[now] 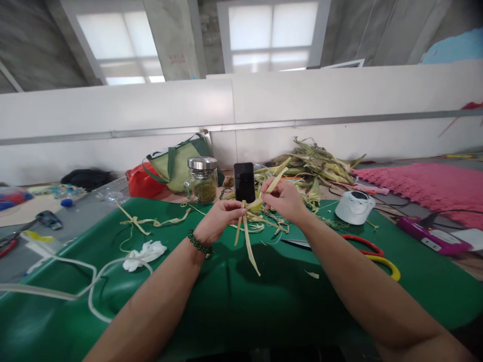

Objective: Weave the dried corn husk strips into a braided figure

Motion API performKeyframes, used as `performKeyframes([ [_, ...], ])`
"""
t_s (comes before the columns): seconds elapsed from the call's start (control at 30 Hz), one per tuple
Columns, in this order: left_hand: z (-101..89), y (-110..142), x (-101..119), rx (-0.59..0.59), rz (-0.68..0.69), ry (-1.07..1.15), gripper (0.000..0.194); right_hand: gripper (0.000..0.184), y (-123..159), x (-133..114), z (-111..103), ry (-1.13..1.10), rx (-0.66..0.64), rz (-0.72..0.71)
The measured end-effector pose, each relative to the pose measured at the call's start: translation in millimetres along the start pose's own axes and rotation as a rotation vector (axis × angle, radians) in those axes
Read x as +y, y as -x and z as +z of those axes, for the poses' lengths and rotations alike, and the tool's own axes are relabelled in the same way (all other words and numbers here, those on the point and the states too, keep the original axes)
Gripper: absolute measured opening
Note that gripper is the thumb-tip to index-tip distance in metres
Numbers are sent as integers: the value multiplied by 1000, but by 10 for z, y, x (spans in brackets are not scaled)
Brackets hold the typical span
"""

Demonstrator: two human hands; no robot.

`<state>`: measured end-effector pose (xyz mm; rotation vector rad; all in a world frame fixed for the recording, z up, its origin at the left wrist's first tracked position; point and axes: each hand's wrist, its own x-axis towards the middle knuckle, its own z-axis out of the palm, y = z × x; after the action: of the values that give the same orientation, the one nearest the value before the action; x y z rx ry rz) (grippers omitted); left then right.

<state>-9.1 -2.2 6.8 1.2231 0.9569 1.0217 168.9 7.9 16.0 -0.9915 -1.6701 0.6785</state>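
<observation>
The phone [244, 183] stands upright just beyond the pale strips [249, 246], probably for easy viewing. Above the green mat [226, 306], your left hand [225, 213] pinches their crossing, likely to steady it; your right hand [284, 199], fingers curled in, grips one raised end, apparently to guide it

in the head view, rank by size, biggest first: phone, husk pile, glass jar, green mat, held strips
1. green mat
2. husk pile
3. glass jar
4. phone and held strips, order unsure: strips are longer but thin, partly hidden
</observation>
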Motion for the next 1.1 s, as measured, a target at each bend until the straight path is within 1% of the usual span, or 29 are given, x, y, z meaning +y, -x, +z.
performKeyframes([
  [0.1,-9,3,10,-29,5,6,31,9,-29,-24,-32,-42,-18,70],
  [0.23,-28,-4,10,-41,-27,4,34,12,-66,-14,-88,-72,-31,158],
  [0.33,-38,-13,9,-24,-15,-4,33,30,-74,-9,-129,-29,-112,189],
  [0.37,-38,-14,10,-15,-11,-5,33,32,-70,-13,-135,-28,-142,178],
  [0.5,-20,-8,15,2,-16,-35,27,30,-30,-21,-92,-37,-286,94],
  [0.57,-6,-4,13,10,-2,-68,23,28,-10,2,-41,25,-389,28],
  [0.63,4,-1,8,27,28,-104,20,21,2,37,6,99,-448,-58],
  [0.67,8,1,7,33,44,-120,18,19,3,53,21,130,-458,-99],
  [0.73,12,6,9,29,61,-137,18,22,-4,76,28,174,-457,-159],
  [0.8,13,14,17,3,54,-135,18,23,-22,87,5,185,-458,-185],
  [0.97,-5,19,24,-45,-1,-104,21,20,-67,112,-67,151,-466,-158],
  [1.1,-20,2,8,-56,-31,-60,25,18,-60,131,-55,164,-440,-142],
])
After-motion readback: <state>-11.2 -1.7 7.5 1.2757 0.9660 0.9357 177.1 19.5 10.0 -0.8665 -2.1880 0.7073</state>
